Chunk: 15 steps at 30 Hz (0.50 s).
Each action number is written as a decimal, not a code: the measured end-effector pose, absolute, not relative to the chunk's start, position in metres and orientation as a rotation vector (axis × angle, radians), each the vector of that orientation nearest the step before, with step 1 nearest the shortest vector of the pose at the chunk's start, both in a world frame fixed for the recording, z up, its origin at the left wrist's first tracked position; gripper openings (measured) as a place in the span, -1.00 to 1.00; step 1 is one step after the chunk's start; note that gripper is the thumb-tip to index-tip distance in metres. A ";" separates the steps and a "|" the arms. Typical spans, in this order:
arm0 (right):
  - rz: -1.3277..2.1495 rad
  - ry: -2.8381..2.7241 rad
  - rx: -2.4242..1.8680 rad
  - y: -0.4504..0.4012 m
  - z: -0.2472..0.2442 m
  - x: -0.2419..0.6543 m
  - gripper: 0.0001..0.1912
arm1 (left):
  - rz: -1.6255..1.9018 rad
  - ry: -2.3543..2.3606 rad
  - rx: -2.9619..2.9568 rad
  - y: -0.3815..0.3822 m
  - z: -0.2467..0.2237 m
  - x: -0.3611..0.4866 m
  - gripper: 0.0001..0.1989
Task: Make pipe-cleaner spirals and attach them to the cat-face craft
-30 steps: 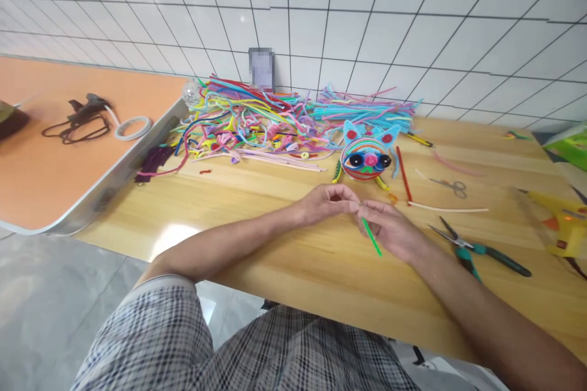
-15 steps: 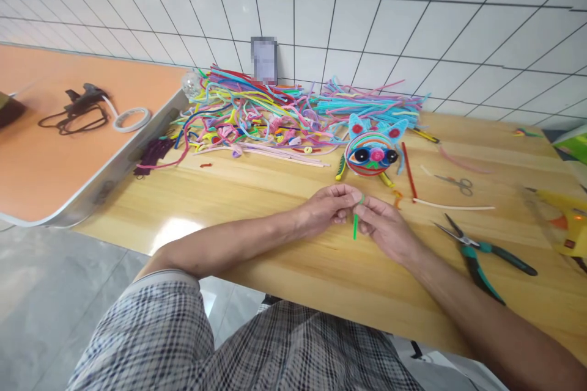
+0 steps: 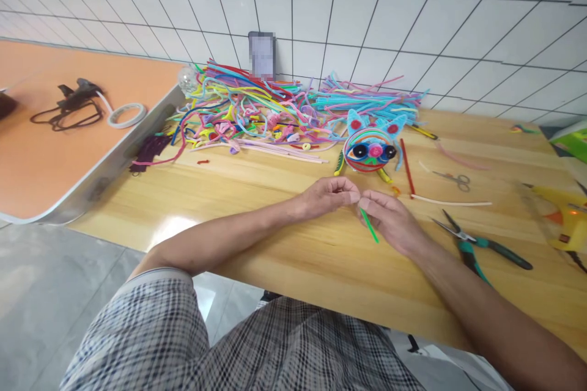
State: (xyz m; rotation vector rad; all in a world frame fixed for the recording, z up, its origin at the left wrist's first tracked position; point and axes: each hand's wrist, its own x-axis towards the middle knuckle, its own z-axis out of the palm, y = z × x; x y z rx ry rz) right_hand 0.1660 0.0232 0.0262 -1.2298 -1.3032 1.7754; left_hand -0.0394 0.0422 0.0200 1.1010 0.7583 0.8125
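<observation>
A green fuzzy stem [image 3: 369,226] was held over the worktop [image 3: 284,256], near the colourful figure [image 3: 375,151], its upper end clamped between the fingertips of the left hand [image 3: 323,198] and right hand [image 3: 392,220]; judged light, soft and easily bent, it was best pinched there.

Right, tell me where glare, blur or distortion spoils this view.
Head view: a white glare patch washes out the wooden table near its front edge, left of centre; the yellow glue gun at the right edge looks smeared; the wall tiles appear stretched towards the corners; the phone-like object is pixelated.
</observation>
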 end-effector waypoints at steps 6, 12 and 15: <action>1.540 -1.446 -1.248 0.017 0.013 0.159 -0.49 | 0.882 0.766 0.658 0.015 0.015 -0.025 -0.44; 1.711 -1.278 -1.210 0.023 0.018 0.160 -0.46 | 0.856 0.783 0.760 0.027 0.021 -0.033 -0.49; 1.775 -1.221 -1.189 0.027 0.022 0.163 -0.42 | 0.818 0.764 1.014 0.040 0.024 -0.041 -0.51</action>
